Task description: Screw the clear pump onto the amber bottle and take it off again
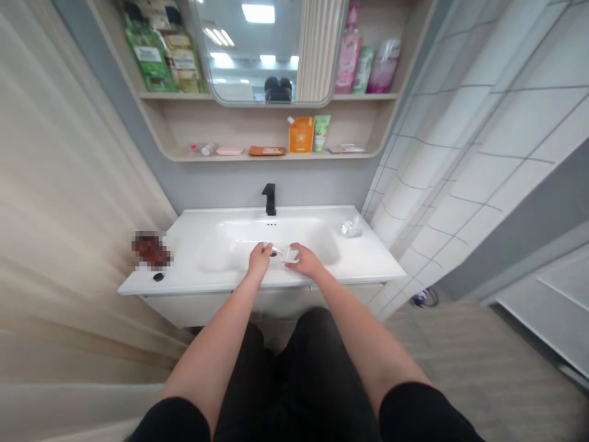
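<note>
Above the front part of the white sink basin [221, 245], my two hands are close together. My right hand [305, 260] has its fingers curled round a small clear container [291, 253]. In my left hand [259, 259], thumb and fingers pinch a thin whitish or clear piece [276, 248] that points toward the container. Its exact kind is too small to make out, and I cannot tell if it touches the container. Between the hands, the dark drain [273, 253] shows below.
A black faucet [270, 199] rises behind the basin. Clear crumpled plastic [351, 228] lies on the right counter. At left are a black cap [159, 277] and a blurred reddish-brown item [151, 249]. Above, a shelf [271, 156] holds an orange pouch [301, 135] and a green tube [321, 133].
</note>
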{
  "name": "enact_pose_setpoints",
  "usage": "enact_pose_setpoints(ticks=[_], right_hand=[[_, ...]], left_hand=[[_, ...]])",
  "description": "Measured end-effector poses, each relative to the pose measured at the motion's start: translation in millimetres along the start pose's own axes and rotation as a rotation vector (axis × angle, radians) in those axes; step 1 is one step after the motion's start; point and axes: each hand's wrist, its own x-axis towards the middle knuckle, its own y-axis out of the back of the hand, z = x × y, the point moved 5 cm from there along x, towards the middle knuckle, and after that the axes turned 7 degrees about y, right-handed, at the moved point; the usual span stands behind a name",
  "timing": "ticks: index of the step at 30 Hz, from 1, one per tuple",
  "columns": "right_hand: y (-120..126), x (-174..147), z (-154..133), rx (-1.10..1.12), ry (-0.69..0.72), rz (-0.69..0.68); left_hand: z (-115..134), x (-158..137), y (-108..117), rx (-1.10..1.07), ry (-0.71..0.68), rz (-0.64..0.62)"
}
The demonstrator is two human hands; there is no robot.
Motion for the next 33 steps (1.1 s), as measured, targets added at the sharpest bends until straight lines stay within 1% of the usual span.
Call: enact_pose_setpoints(ticks=[2, 4, 6, 8, 9, 10, 12, 15, 16, 18, 19, 21, 24, 28, 31, 33], right_hand=[[2, 0, 1, 0.003, -0.017, 0.028], [5, -1, 4, -0.045, -0.062, 0.071], [6, -1, 5, -0.08, -0.089, 0.08], [7, -1, 6, -0.062, -0.101, 0.073], [7, -1, 7, -0.04, -0.106, 0.071], [7, -1, 8, -0.016, -0.108, 0.069], [7, -1, 9, 0.029, -0.098, 0.065], [5, 1, 11, 0.087, -0.065, 0.053], [5, 2, 11, 0.104, -0.064, 0.051], [4, 3, 12, 0.13, -0.07, 0.049], [5, 3, 12, 0.137, -0.069, 0.05], [6, 2, 9, 0.151, -0.05, 0.052], [9, -1, 5, 0.17, -0.024, 0.046], [10, -1, 5, 0.152, -0.037, 0.046], [10, 0, 6, 0.141, -0.055, 0.061], [10, 1, 7, 0.157, -0.063, 0.061]], left_hand=[[3, -2, 1, -0.043, 0.0, 0.013], [6, -6, 2, -0.085, -0.002, 0.036], [8, -11, 7, -0.148, 0.018, 0.065], [6, -15, 20, -0.218, 0.056, 0.07], [4, -16, 31, -0.237, 0.067, 0.067], [1, -16, 45, -0.229, 0.069, 0.066], [-5, -15, 87, -0.111, 0.04, 0.109], [-10, -6, 162, 0.277, -0.015, 0.234], [-11, -1, 186, 0.422, -0.013, 0.293], [-9, 13, 222, 0.704, 0.028, 0.354], [-8, 22, 233, 0.832, 0.054, 0.348], [-5, 44, 242, 1.049, 0.07, 0.293], [-1, 78, 238, 1.246, 0.055, 0.208], [-5, 114, 233, 1.305, 0.127, 0.154], [-8, 129, 234, 1.291, 0.154, 0.143], [-9, 133, 236, 1.286, 0.166, 0.15]])
